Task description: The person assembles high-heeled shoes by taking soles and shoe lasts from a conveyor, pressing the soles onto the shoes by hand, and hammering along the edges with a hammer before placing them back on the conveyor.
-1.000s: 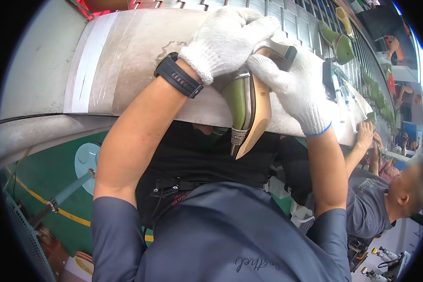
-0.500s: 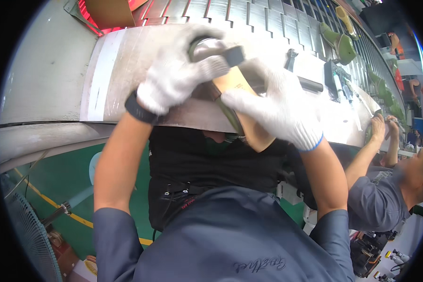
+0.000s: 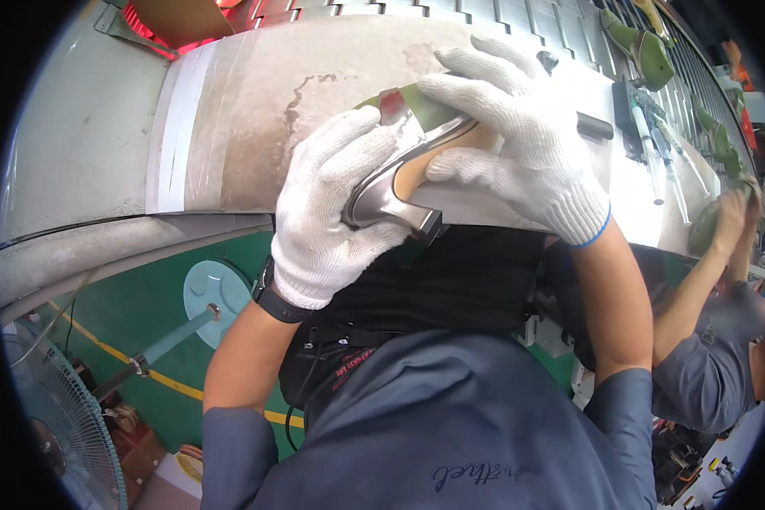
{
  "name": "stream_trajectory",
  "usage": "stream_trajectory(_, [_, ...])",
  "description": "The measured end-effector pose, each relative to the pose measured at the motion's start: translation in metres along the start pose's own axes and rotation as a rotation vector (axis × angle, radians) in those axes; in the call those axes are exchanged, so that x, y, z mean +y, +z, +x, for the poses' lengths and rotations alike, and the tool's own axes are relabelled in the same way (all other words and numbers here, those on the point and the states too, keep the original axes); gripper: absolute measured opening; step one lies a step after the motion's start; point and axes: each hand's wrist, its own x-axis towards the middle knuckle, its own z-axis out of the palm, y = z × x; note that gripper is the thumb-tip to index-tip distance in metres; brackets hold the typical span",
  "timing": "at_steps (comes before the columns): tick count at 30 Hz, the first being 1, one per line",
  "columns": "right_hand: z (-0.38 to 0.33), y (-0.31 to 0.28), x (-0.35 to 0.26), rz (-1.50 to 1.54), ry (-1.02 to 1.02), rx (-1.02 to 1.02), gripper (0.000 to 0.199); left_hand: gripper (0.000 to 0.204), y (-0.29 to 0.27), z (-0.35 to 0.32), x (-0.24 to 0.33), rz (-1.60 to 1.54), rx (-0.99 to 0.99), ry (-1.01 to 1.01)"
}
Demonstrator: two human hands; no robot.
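Note:
Between my two white-gloved hands, a green high-heeled shoe (image 3: 385, 197) lies on its side above the near edge of the worktable. Its heel is metallic with a dark tip pointing toward me, and the sole is tan. My left hand (image 3: 319, 212) is wrapped round the heel end, with fingers along the shoe's back. My right hand (image 3: 523, 127) grips the front part, thumb on the sole and fingers over the far side, hiding the toe. A small red patch shows on the upper near my left fingertips.
A slatted metal conveyor (image 3: 382, 10) runs behind the worktable (image 3: 246, 110). To the right are a dark rod (image 3: 594, 127), several syringe-like tubes (image 3: 650, 149) and green shoes (image 3: 654, 61). A co-worker (image 3: 705, 365) works at far right. A fan (image 3: 59, 425) stands lower left.
The shoe has turned, so the heel now points down toward me instead of up and away. My left hand has moved nearer to me; my right hand has shifted slightly right and away.

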Motion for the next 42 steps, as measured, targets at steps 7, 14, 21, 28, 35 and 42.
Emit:
stream_trajectory(7, [0.002,-0.002,0.003,0.014,-0.012,-0.050,0.063,0.080,0.000,0.002,0.003,0.025,-0.027,-0.016])
stream_trajectory(14, [0.012,-0.006,0.001,0.109,0.030,-0.111,0.056,0.082,0.001,0.003,0.001,0.060,-0.017,0.013])
stream_trajectory(21, [0.015,-0.005,0.001,0.062,0.024,-0.133,0.055,0.084,-0.001,0.004,-0.003,0.079,-0.065,0.052])
stream_trajectory(28, [0.021,-0.008,-0.005,0.086,0.106,-0.168,0.060,0.089,-0.001,0.009,-0.001,0.084,-0.101,0.085])
stream_trajectory(35, [0.022,-0.003,-0.009,0.004,0.050,-0.173,0.076,0.096,-0.001,0.003,-0.002,0.069,-0.069,0.033])
stream_trajectory(42, [0.020,-0.001,-0.010,0.000,0.093,-0.183,0.084,0.093,0.002,-0.001,-0.004,0.075,-0.085,0.001])
